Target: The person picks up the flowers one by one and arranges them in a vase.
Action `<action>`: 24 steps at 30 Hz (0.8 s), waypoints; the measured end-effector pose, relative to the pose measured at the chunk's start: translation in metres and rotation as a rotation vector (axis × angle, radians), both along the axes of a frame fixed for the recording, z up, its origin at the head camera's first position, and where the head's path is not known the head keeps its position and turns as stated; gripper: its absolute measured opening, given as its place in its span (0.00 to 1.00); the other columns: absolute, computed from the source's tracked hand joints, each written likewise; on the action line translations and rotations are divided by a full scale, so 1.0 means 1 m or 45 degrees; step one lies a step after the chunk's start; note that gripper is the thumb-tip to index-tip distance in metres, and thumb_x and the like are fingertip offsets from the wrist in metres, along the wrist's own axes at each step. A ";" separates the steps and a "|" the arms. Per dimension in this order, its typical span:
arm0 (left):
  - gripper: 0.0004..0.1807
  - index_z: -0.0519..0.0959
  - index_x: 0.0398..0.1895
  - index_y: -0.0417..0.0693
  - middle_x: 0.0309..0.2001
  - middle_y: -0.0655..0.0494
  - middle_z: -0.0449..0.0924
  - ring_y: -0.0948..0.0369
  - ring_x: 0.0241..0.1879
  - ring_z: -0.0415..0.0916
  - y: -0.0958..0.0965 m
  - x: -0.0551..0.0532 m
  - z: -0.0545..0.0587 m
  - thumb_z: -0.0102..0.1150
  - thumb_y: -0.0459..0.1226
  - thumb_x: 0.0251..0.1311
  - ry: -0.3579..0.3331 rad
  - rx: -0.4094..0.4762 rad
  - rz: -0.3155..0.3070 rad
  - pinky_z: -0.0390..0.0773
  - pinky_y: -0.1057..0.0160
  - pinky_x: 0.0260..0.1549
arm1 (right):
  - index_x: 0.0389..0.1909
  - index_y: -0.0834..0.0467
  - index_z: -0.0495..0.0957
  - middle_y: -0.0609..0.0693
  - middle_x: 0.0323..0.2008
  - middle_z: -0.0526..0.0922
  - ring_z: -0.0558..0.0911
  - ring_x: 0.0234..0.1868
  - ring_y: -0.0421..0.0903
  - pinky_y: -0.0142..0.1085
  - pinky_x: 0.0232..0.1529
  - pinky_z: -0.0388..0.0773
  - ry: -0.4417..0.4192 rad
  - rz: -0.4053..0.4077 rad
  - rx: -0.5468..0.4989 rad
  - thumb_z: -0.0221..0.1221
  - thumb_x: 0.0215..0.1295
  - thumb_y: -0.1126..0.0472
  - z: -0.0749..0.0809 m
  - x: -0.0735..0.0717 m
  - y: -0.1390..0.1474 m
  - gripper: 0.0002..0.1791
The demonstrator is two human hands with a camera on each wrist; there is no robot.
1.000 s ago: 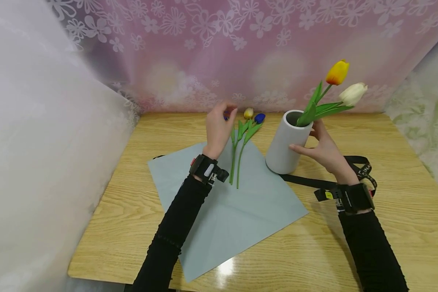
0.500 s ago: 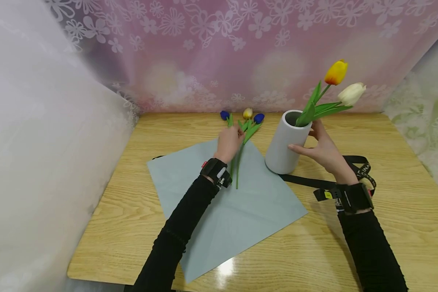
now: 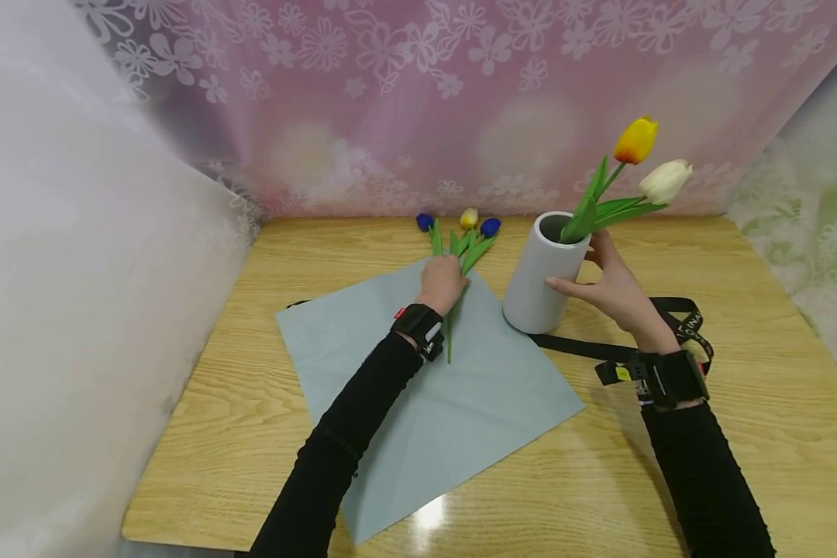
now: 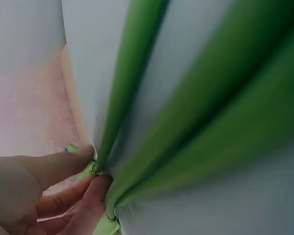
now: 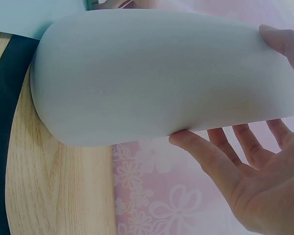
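**Slim tulips left, white vase right**

Clock centred on the blue-grey sheet [image 3: 425,434] on your counter [image 3: 202,434].

12 o'clock: small tulips [image 3: 476,255], two blue heads, one yellow. Judged light and springy with soft leaves; take them by the stem, clear of the heads.

1 to 2 o'clock: vase [image 3: 534,294], yellow-orange tulip [image 3: 636,142] and white tulip [image 3: 666,183] leaning from its mouth. Judged rigid, smooth, possibly breakable; steady it round the upper body.

Hands: your left hand [image 3: 442,282] is narrow, thumb and finger pinching a small stem at its leaf base; other stems, cannot tell. Your right hand [image 3: 617,293] spreads wide, holding the vase, thumb near side, fingers behind.
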State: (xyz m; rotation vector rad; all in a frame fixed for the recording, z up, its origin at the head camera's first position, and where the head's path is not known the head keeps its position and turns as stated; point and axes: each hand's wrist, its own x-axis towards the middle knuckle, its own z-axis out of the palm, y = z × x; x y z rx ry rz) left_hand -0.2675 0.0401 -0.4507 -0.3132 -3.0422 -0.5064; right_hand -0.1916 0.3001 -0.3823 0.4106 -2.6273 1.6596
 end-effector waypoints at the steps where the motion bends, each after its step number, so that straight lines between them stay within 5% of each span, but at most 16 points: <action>1: 0.14 0.82 0.24 0.43 0.22 0.52 0.79 0.57 0.25 0.82 0.000 0.000 0.001 0.68 0.41 0.66 0.009 -0.011 0.000 0.81 0.62 0.25 | 0.79 0.31 0.45 0.51 0.78 0.51 0.60 0.70 0.63 0.75 0.60 0.61 0.000 0.000 0.003 0.70 0.62 0.63 0.000 0.000 0.000 0.56; 5: 0.13 0.81 0.24 0.42 0.27 0.47 0.84 0.53 0.29 0.85 0.001 0.000 0.003 0.59 0.32 0.70 0.010 -0.029 -0.007 0.83 0.61 0.26 | 0.79 0.32 0.45 0.53 0.77 0.52 0.60 0.69 0.64 0.76 0.60 0.62 0.012 0.007 0.000 0.70 0.62 0.64 0.000 0.000 0.000 0.56; 11: 0.22 0.64 0.16 0.49 0.18 0.53 0.68 0.55 0.27 0.82 -0.001 0.001 0.008 0.55 0.29 0.70 -0.014 -0.037 -0.027 0.70 0.65 0.19 | 0.79 0.33 0.45 0.52 0.77 0.53 0.61 0.69 0.63 0.75 0.60 0.62 0.012 0.006 -0.002 0.70 0.62 0.64 0.000 -0.001 0.000 0.56; 18: 0.06 0.79 0.32 0.42 0.32 0.46 0.83 0.50 0.36 0.84 -0.007 0.003 0.013 0.64 0.35 0.66 -0.012 -0.098 -0.043 0.84 0.58 0.35 | 0.81 0.38 0.44 0.54 0.77 0.53 0.60 0.69 0.64 0.76 0.59 0.62 0.015 0.004 -0.005 0.70 0.63 0.64 0.000 0.000 0.001 0.55; 24: 0.16 0.72 0.21 0.46 0.22 0.53 0.72 0.54 0.30 0.81 -0.014 0.004 0.016 0.64 0.36 0.66 -0.045 -0.062 -0.051 0.75 0.63 0.25 | 0.81 0.40 0.44 0.53 0.76 0.53 0.61 0.70 0.63 0.75 0.60 0.62 0.007 -0.001 -0.003 0.70 0.62 0.64 0.000 0.000 -0.001 0.55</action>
